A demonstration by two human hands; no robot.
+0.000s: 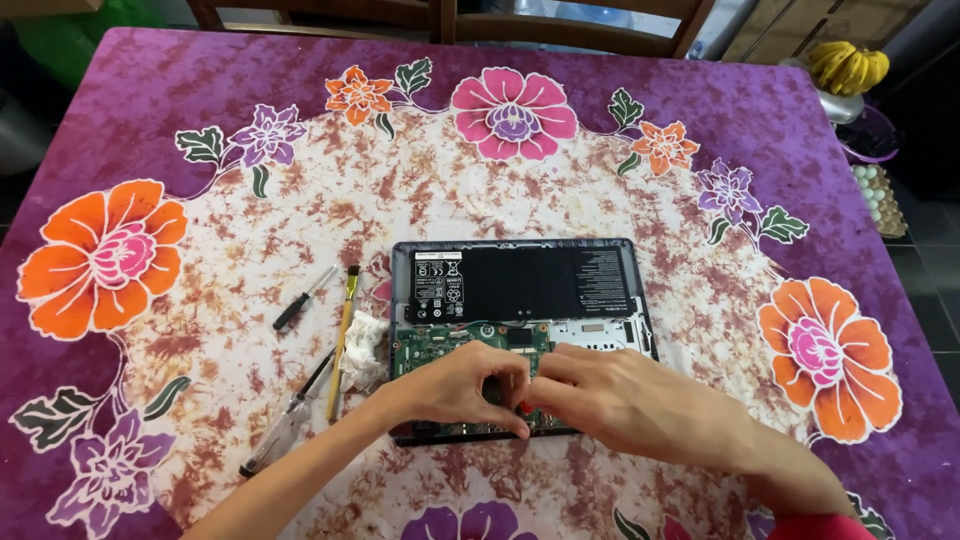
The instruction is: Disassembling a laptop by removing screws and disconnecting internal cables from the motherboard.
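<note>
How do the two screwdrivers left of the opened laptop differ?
The upper screwdriver is shorter with a black handle; the lower screwdriver is longer with a clear handle. The upper one lies farther from the left hand, the lower one nearer the forearm. Both lie untouched on the flowered tablecloth, slanting the same way.

Bright, even daylight falls from above; the surface (300, 210) shows only faint, soft shadows and no glare. Focus is sharp throughout, though wide-angle distortion bows the edges.

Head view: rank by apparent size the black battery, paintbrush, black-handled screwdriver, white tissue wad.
1. black battery
2. paintbrush
3 and 4. black-handled screwdriver and white tissue wad: the screwdriver is longer, the wad bulkier, so I won't rank them.
</note>
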